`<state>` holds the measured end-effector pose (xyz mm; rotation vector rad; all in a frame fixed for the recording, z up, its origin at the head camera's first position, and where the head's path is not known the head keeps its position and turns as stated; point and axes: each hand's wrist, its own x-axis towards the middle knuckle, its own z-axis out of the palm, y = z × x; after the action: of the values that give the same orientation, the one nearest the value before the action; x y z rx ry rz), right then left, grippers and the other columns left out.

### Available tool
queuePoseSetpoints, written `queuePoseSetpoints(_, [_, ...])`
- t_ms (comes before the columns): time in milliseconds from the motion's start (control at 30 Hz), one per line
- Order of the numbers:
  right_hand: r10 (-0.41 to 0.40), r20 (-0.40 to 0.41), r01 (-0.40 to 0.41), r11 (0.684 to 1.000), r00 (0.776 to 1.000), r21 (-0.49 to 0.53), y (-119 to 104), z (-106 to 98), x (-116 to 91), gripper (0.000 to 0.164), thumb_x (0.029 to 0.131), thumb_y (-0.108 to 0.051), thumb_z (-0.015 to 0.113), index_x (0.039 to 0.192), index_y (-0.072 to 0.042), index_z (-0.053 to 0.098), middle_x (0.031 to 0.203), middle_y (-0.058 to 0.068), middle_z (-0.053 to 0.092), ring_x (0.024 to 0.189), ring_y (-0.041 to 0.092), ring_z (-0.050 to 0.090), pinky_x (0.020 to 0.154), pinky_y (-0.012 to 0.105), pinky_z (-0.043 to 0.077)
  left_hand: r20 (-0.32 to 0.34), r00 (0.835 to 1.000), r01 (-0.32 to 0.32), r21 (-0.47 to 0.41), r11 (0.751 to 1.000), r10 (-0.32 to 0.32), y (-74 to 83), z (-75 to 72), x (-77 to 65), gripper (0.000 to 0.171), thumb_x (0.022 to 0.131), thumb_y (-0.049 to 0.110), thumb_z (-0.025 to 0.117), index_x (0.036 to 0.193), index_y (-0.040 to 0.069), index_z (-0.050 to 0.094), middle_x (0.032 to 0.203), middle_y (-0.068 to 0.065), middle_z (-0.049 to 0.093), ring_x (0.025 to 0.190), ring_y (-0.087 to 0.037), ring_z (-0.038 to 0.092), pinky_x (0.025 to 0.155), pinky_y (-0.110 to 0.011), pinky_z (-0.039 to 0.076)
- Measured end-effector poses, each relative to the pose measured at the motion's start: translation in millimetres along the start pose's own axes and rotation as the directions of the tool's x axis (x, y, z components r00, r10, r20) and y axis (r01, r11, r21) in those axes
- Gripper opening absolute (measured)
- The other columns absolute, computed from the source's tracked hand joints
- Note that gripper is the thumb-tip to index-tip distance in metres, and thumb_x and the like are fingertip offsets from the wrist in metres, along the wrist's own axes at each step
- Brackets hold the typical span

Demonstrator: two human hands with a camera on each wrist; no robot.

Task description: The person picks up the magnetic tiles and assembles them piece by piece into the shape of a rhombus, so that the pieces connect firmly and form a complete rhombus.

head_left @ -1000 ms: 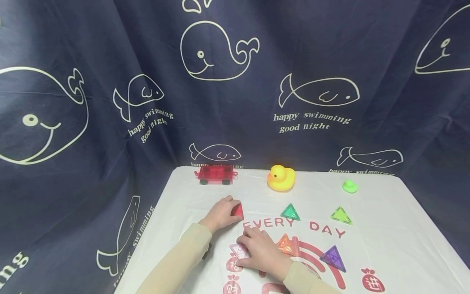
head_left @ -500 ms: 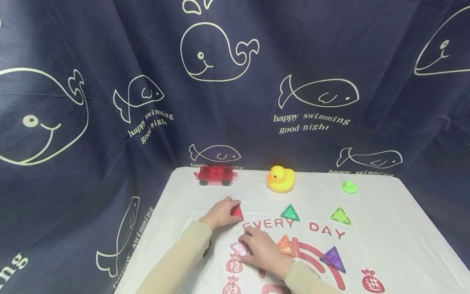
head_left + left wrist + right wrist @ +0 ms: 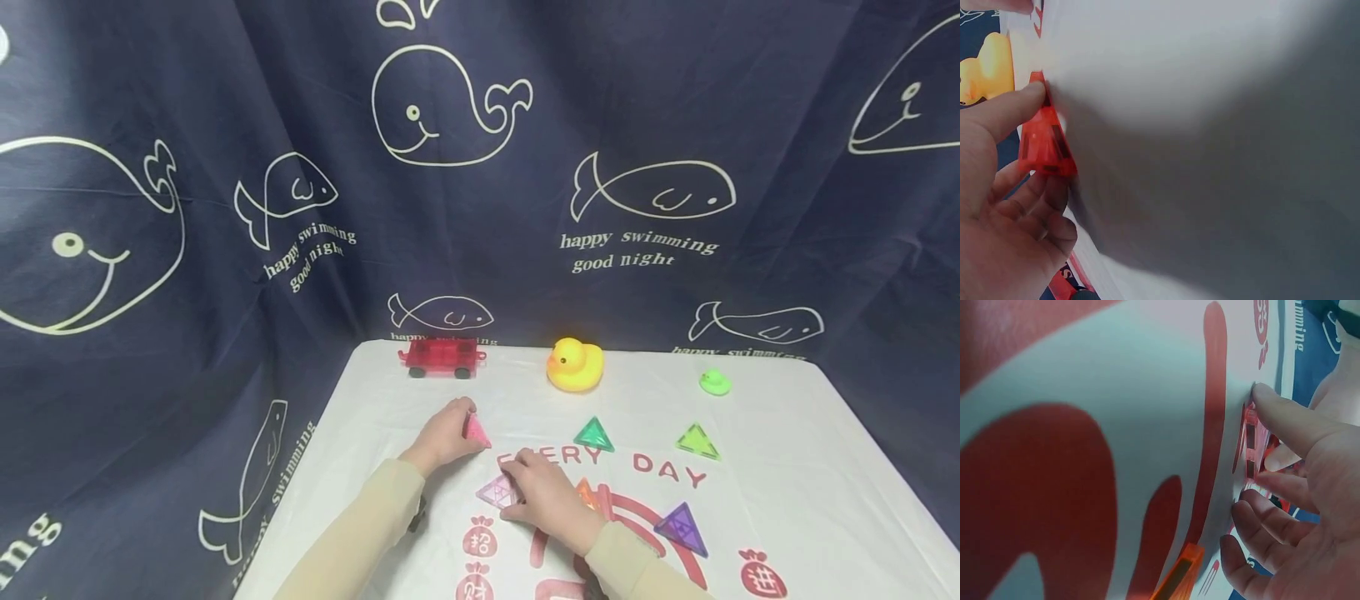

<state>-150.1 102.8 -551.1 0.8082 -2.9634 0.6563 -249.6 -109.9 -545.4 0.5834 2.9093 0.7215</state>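
My left hand (image 3: 444,435) pinches a red translucent triangular magnetic tile (image 3: 477,431) between thumb and fingers. In the left wrist view the red tile (image 3: 1042,142) stands tilted, its lower edge close to the tablecloth. Nearer to me, my right hand (image 3: 553,500) holds a pale pink triangular tile (image 3: 497,492) by its right side. The right wrist view shows the pink tile (image 3: 1250,445) nearly edge-on between thumb and fingers. Just behind the right hand, an orange triangular tile (image 3: 587,493) is partly hidden.
Green (image 3: 594,435), lime (image 3: 697,442) and purple (image 3: 681,528) triangular tiles lie to the right. Along the back stand a red wheeled tile car (image 3: 442,357), a yellow rubber duck (image 3: 574,365) and a small green duck (image 3: 716,382). A dark curtain (image 3: 480,233) hangs behind the table.
My right hand has moved the pink tile away from me and slightly right, uncovering a printed red mark. My left hand, with the red tile, has shifted slightly left and tilted it.
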Motion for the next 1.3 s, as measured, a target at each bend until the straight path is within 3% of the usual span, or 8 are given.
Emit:
queuePoseSetpoints(133, [0.026, 0.013, -0.026, 1.0, 1.0, -0.017, 4, -1, 3, 0.068, 0.073, -0.039, 0.095, 0.126, -0.002, 0.071, 0.106, 0.005, 0.064, 0.095, 0.025, 0.064, 0.086, 0.046, 0.056, -0.047, 0.999, 0.0, -0.013, 1.0, -0.001, -2.1, 1.6, -3.7, 0.056, 0.08, 0.023, 0.091, 0.122, 0.008, 0.056, 0.092, 0.0, 0.061, 0.082, -0.017, 0.059, 0.082, -0.039, 0.054])
queuePoseSetpoints(300, [0.035, 0.02, -0.034, 0.999, 0.999, -0.027, 8, -3, 7, 0.067, 0.073, -0.041, 0.095, 0.125, -0.005, 0.073, 0.097, -0.001, 0.061, 0.083, 0.017, 0.06, 0.079, 0.041, 0.055, -0.086, 0.996, -0.013, -0.024, 1.0, 0.011, -3.2, 2.9, -9.6, 0.048, 0.084, 0.015, 0.086, 0.121, 0.009, 0.054, 0.087, 0.002, 0.061, 0.076, -0.015, 0.058, 0.075, -0.036, 0.054])
queuePoseSetpoints(567, [0.087, 0.043, -0.088, 0.996, 0.995, 0.028, 10, -4, 15, 0.064, 0.074, -0.04, 0.094, 0.126, -0.008, 0.073, 0.095, -0.003, 0.063, 0.081, 0.014, 0.06, 0.079, 0.04, 0.056, -0.135, 0.99, -0.04, -0.038, 0.998, 0.034, -2.1, 5.2, -19.8, 0.037, 0.089, 0.009, 0.08, 0.119, 0.009, 0.058, 0.085, 0.002, 0.06, 0.08, -0.018, 0.061, 0.079, -0.04, 0.054])
queuePoseSetpoints(833, [0.119, 0.064, -0.124, 0.989, 0.991, 0.078, 13, -7, 26, 0.061, 0.078, -0.036, 0.093, 0.126, -0.005, 0.072, 0.1, 0.001, 0.068, 0.089, 0.019, 0.065, 0.085, 0.043, 0.057, -0.19, 0.979, -0.078, -0.004, 0.997, 0.075, 1.4, 7.3, -26.9, 0.025, 0.09, 0.007, 0.078, 0.112, 0.008, 0.066, 0.105, -0.009, 0.071, 0.099, -0.027, 0.069, 0.091, -0.045, 0.055])
queuePoseSetpoints(1000, [0.154, 0.101, -0.165, 0.979, 0.983, 0.118, 11, -8, 33, 0.062, 0.08, -0.032, 0.092, 0.131, -0.004, 0.07, 0.107, 0.004, 0.071, 0.099, 0.022, 0.067, 0.092, 0.045, 0.056, -0.21, 0.974, -0.089, -0.013, 0.996, 0.084, 3.6, 9.3, -29.1, 0.024, 0.089, 0.007, 0.079, 0.11, 0.008, 0.067, 0.103, -0.009, 0.072, 0.097, -0.027, 0.07, 0.089, -0.044, 0.056])
queuePoseSetpoints(1300, [0.12, 0.086, -0.13, 0.984, 0.989, 0.126, 12, -4, 43, 0.06, 0.081, -0.028, 0.091, 0.129, 0.001, 0.07, 0.092, -0.001, 0.065, 0.082, 0.014, 0.059, 0.082, 0.04, 0.055, -0.21, 0.975, -0.078, -0.021, 0.997, 0.071, 7.1, 12.5, -30.4, 0.02, 0.088, 0.009, 0.08, 0.102, 0.01, 0.067, 0.091, -0.001, 0.068, 0.085, -0.019, 0.066, 0.08, -0.038, 0.057])
